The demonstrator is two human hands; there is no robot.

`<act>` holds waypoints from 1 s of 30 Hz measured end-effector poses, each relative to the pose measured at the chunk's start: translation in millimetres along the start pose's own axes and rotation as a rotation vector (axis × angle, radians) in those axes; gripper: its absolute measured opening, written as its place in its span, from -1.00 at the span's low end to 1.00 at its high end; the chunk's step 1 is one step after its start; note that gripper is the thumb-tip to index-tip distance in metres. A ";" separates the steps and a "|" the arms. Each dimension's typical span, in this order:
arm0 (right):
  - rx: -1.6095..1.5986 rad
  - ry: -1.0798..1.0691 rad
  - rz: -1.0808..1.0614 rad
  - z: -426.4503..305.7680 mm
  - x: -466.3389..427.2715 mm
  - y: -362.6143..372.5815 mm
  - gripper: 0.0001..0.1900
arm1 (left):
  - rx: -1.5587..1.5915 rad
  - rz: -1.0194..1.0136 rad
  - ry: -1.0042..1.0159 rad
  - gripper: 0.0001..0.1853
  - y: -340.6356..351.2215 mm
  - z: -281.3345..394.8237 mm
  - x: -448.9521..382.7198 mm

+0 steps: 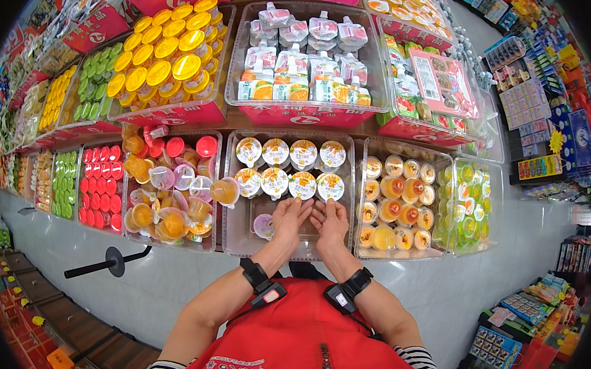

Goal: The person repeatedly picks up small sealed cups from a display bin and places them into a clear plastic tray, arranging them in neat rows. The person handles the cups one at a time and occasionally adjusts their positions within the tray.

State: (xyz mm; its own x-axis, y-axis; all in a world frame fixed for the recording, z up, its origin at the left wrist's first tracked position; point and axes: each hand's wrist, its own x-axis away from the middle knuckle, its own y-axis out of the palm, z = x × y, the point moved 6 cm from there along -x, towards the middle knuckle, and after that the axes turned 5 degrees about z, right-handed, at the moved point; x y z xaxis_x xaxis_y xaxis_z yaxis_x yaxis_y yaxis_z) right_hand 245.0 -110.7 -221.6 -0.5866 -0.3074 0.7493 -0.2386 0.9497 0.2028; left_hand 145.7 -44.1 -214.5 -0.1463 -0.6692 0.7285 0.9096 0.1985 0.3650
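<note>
Jelly cups with white-and-orange printed lids stand upright in two rows at the back of a clear plastic bin. My left hand is in the bin, its fingertips at the front edge of one front-row cup. Beside it, my right hand has its fingertips at the rightmost front-row cup. Neither hand is closed around a cup. A purple-rimmed cup lies near the bin's front left. Another cup of orange jelly rests tilted across the bin's left rim.
The left bin holds a jumbled heap of jelly cups. Right of mine is a bin of orange cups. Behind, higher bins hold spouted pouches and yellow-lidded jars. A black bar juts out at front left.
</note>
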 end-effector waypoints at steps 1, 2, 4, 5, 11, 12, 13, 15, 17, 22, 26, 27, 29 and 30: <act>0.016 -0.013 -0.003 0.2 0.0 -0.4 -0.83 | -0.007 -0.003 -0.005 -0.80 2.7 -1.5 0.5; 0.006 -0.023 -0.005 0.5 -0.3 -0.3 -0.82 | -0.014 -0.007 -0.010 -0.80 4.6 -2.9 1.3; -0.014 -0.044 -0.014 -1.2 -0.7 2.3 -0.80 | -0.012 -0.012 -0.011 -0.79 7.7 -3.7 2.5; -0.006 -0.048 -0.006 -2.2 -1.0 1.9 -0.80 | -0.005 -0.013 -0.010 -0.79 8.5 -3.7 3.2; 0.009 -0.086 -0.044 -2.5 -3.6 6.2 -0.78 | -0.009 -0.045 -0.083 -0.81 3.5 0.1 -5.1; 0.017 -0.099 -0.039 -6.0 -5.4 6.3 -0.79 | 0.009 -0.074 -0.089 -0.81 5.5 -1.4 -7.6; 0.023 -0.113 -0.034 -7.6 -6.4 7.7 -0.79 | 0.026 -0.103 -0.096 -0.81 6.1 -1.7 -10.0; 0.051 -0.104 -0.032 -7.0 -5.5 9.3 -0.78 | 0.033 -0.105 -0.105 -0.79 2.1 -3.6 -11.9; 0.080 -0.084 -0.030 -9.5 -4.5 8.6 -0.75 | 0.023 -0.122 -0.115 -0.78 0.8 -6.5 -12.8; 0.133 0.041 -0.061 -11.3 0.6 5.1 -0.64 | -0.049 -0.131 -0.133 -0.72 -5.4 -3.7 -10.7; 0.181 0.073 -0.104 -10.6 1.1 1.5 -0.60 | -0.237 -0.141 -0.153 -0.69 -15.4 7.1 4.1; 0.200 0.075 -0.117 -11.4 3.5 1.9 -0.59 | -0.280 -0.159 -0.181 -0.68 -18.7 12.9 11.1; 0.229 0.077 -0.140 -11.7 6.7 1.6 -0.59 | -0.383 -0.228 -0.171 -0.69 -23.6 23.5 22.2; 0.239 0.077 -0.156 -11.4 8.4 1.5 -0.59 | -0.443 -0.276 -0.129 -0.70 -26.2 29.8 28.7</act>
State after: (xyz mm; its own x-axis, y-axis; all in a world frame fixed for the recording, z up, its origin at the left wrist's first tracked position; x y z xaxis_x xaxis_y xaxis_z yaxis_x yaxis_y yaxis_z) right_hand 248.6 -111.1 -207.7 -0.4700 -0.4341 0.7685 -0.5019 0.8477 0.1719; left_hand 106.1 -47.2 -185.9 -0.4244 -0.5550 0.7155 0.9035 -0.3123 0.2937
